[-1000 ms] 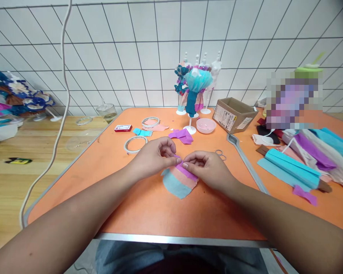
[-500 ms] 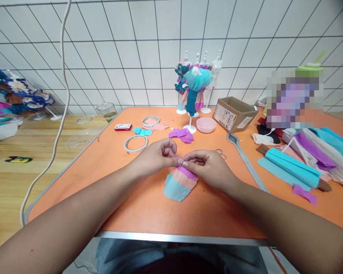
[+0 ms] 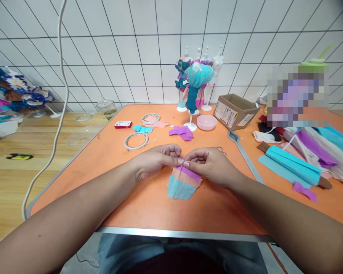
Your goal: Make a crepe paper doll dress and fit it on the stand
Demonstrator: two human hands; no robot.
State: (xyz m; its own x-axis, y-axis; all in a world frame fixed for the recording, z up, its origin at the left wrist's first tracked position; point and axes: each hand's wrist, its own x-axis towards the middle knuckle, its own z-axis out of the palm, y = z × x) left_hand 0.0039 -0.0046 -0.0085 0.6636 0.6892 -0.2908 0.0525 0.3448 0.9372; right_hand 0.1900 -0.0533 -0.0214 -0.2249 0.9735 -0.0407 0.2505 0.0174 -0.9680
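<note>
A small layered crepe paper piece (image 3: 183,182) in purple, pink and light blue hangs just over the orange table (image 3: 148,205). My left hand (image 3: 157,160) pinches its top edge from the left. My right hand (image 3: 208,163) pinches the same top edge from the right. The thumbs and forefingers of both hands meet at the purple layer. The light blue bottom layer fans out towards me.
Behind my hands lie a tape ring (image 3: 136,140), a second ring (image 3: 150,118), a red box (image 3: 122,124), purple paper scraps (image 3: 183,133), a pink bowl (image 3: 207,122) and small dress forms with paper dresses (image 3: 196,85). A cardboard box (image 3: 234,110) and folded crepe paper (image 3: 291,167) sit at the right.
The paper piece has been gathered narrower at its top between my fingers. Both hands have shifted slightly away from me. The view has tilted a little.
</note>
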